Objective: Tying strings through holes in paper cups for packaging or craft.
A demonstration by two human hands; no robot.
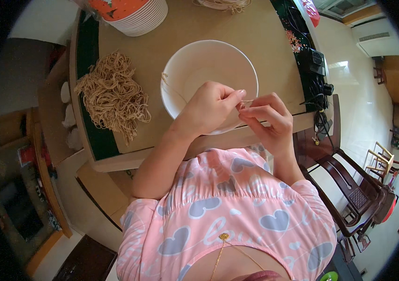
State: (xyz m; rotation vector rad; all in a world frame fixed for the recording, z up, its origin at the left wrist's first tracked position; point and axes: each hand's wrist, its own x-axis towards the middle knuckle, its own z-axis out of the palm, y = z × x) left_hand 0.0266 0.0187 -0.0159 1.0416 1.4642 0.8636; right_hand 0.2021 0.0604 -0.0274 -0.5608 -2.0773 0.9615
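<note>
A white bowl (209,58) stands on the table in front of me, by the near edge. Over its near right part, both my hands meet with bent fingers. My left hand (211,107) pinches a thin beige string (248,100) between thumb and forefinger. A short bit of that string runs across to my right hand (270,121), whose thumb and fingertips are closed on it too. Another stretch of string (174,91) hangs from a small knot on the bowl's left rim down toward my left hand. Left of the bowl lies a tangled heap of beige string (114,96).
A stack of white containers with an orange top (138,21) is at the far left of the table (255,33). More string (225,4) lies at the far edge. Black cables (321,121) hang off the right side, near a dark wooden chair (349,182).
</note>
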